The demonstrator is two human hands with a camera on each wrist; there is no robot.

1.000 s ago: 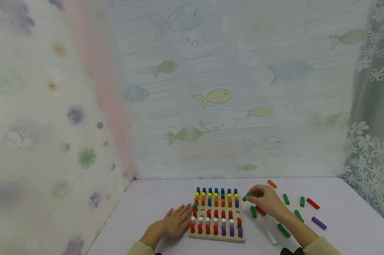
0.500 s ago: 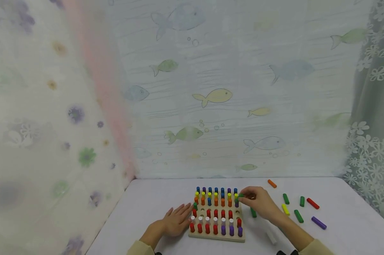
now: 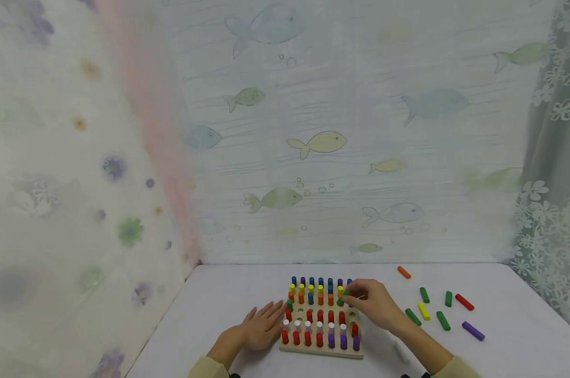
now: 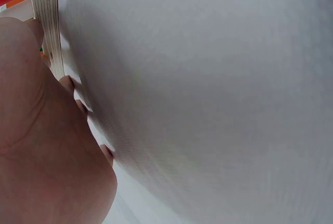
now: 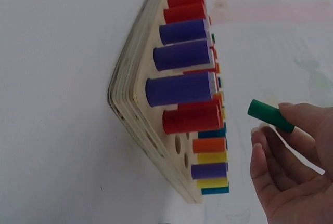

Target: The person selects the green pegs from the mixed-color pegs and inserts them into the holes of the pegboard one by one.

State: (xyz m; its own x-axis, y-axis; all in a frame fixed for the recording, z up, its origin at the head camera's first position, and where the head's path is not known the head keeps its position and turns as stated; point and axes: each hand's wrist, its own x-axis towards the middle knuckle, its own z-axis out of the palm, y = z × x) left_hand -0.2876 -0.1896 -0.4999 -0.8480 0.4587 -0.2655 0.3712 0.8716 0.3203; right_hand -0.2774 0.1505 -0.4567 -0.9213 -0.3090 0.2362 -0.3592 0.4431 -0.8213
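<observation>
A wooden pegboard stands on the white table, filled with rows of upright coloured pegs: blue, yellow, orange, red, white and purple. A lone green peg is in the left end of a row with bare holes. My right hand is over the board's right side, pinching another green peg between thumb and fingers. In the right wrist view that peg is tilted, clear of the purple pegs. My left hand lies flat, fingers straight, against the board's left edge.
Loose pegs lie right of the board: several green, a yellow peg, a red peg, a purple peg and an orange peg. A white peg lies near my right forearm. Fish-patterned cloth hangs behind the table.
My right hand has moved left with the green peg, from beside the board to over its right side. My left hand has stayed in place.
</observation>
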